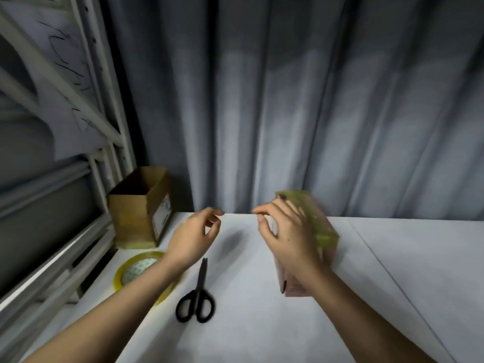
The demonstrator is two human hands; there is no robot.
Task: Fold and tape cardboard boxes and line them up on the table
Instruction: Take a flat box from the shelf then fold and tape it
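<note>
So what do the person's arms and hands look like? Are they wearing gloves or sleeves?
No gloves and no sleeves in view. Both forearms are bare right down to the bottom of the picture. The left hand and the right hand are bare too. I can see no watch or rings, though the picture is a bit blurry.

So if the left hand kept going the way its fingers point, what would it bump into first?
Probably the right hand, whose fingertips sit just across a small gap from the left hand. Behind that is the taped box. Blur makes depth hard to judge.
</note>
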